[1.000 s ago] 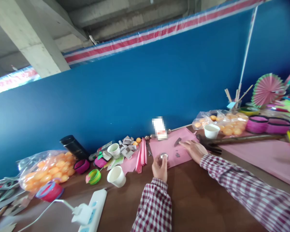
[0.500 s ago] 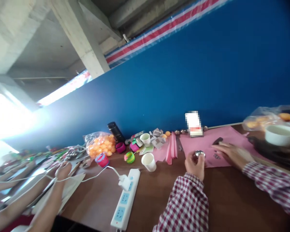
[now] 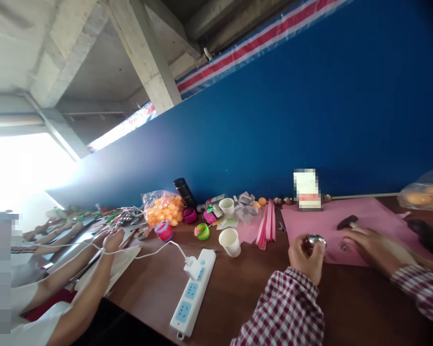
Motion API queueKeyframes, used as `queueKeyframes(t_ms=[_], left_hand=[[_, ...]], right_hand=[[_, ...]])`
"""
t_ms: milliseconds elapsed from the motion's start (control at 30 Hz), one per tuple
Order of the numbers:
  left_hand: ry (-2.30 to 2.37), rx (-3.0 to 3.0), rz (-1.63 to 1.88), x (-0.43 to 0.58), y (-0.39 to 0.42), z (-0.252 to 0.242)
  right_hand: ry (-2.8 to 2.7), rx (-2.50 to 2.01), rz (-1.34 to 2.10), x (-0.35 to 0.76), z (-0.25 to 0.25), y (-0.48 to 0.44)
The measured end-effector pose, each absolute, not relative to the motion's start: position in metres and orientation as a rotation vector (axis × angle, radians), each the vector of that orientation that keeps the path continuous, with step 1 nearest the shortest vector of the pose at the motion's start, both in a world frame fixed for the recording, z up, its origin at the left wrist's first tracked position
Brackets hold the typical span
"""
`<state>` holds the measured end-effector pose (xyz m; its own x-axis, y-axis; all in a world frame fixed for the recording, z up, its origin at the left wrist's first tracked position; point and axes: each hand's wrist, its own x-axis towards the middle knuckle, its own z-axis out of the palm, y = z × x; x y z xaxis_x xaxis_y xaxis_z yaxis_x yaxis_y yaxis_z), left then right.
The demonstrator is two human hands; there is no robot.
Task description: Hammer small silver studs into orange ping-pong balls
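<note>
My left hand (image 3: 306, 259) is closed around a shiny metal ball (image 3: 316, 240), fingers behind it and thumb in front, at the near edge of a pink sheet (image 3: 317, 226). To its right, my right hand (image 3: 378, 247) lies low over the sheet with its fingers round the light handle of a small hammer. The dark head of the hammer (image 3: 347, 222) points up and left, beyond my fingertips. Between my hands, beside the right fingers, lies a little cluster of small metal bits (image 3: 343, 246), too small to name.
A white power strip (image 3: 194, 293) with a plugged-in cable lies left of my left sleeve. Paper cups (image 3: 230, 241), folded pink strips (image 3: 266, 226) and a bag of orange balls (image 3: 163, 210) stand behind it. Another person's arms (image 3: 90, 288) rest at the left. A blue wall (image 3: 310, 105) backs the table.
The camera has turned left, so everything sits further right in the picture. Both hands keep their holds; more of the hammer's handle shows beyond my right fingers.
</note>
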<state>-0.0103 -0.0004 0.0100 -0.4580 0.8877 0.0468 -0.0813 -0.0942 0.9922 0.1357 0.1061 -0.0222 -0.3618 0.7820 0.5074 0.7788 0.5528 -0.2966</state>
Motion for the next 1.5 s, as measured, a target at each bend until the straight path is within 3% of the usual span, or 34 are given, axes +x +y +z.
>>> queueKeyframes(t_ms=[267,467,700,867,1233,1500], left_hand=[[1.481,1.044,1.686,-0.010,-0.005,0.012],[1.522,0.941,1.643,-0.009,-0.007,0.015],[1.467,0.999,1.652,-0.011,-0.003,0.017],[1.213,0.905,1.697,-0.018,0.004,0.009],[1.124,0.793,1.492,-0.012,-0.002,0.016],[1.178,0.924,1.469,-0.010,-0.003,0.018]], right_hand=[[-2.280,-1.186,0.180,0.151,-0.015,0.110],[-2.053,-1.144,0.332,0.153,-0.004,0.085],[-1.952,-1.027,0.768,0.144,0.016,0.058],[-1.894,-0.974,0.862,0.137,0.027,0.045],[-1.493,-0.818,1.438,0.134,0.029,0.040],[-1.524,-0.795,1.436,0.130,0.033,0.033]])
